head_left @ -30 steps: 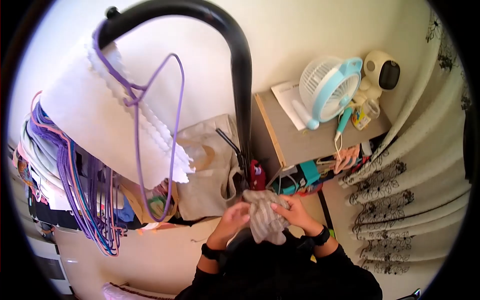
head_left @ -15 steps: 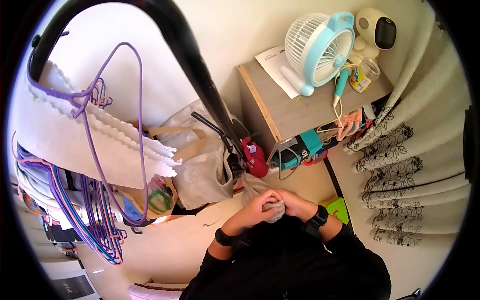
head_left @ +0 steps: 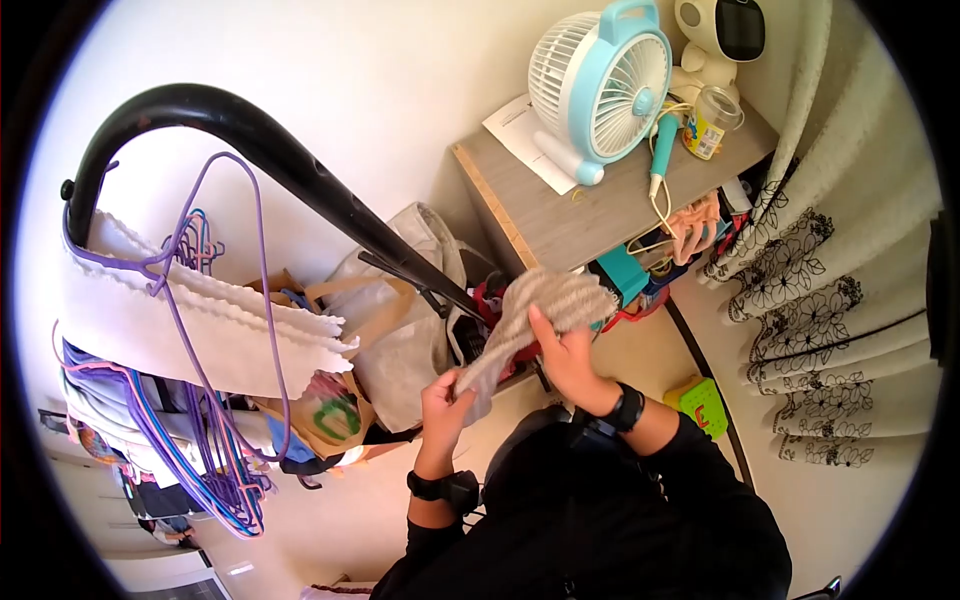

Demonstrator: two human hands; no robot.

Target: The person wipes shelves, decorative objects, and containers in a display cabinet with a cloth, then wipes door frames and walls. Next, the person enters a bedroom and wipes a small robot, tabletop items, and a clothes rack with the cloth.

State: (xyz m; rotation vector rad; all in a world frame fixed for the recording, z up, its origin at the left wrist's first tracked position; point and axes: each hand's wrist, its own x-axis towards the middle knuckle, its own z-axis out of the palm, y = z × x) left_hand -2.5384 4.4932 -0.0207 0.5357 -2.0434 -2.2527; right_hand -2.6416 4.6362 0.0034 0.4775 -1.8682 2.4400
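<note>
A beige striped cloth point(head_left: 545, 308) stretches between my two hands in front of the cabinet. My left hand point(head_left: 445, 408) pinches its lower left end with closed fingers. On the right, my right hand point(head_left: 572, 362) grips the wider, bunched part, its thumb or a finger lying over the fabric. Behind the cloth, a red item point(head_left: 487, 300) is partly hidden near the foot of the black rack pole.
A black rack point(head_left: 300, 180) arches on the left, with a purple hanger point(head_left: 265, 310), a white scalloped cloth point(head_left: 210, 330) and several more hangers. A fan point(head_left: 605, 90) stands on the cabinet point(head_left: 570, 225). Patterned curtains point(head_left: 800, 300) hang at right; a green-yellow object point(head_left: 697, 407) lies below.
My hands have moved apart and the bunched cloth is now spread between them. My right hand has risen toward the cabinet; the view has also shifted.
</note>
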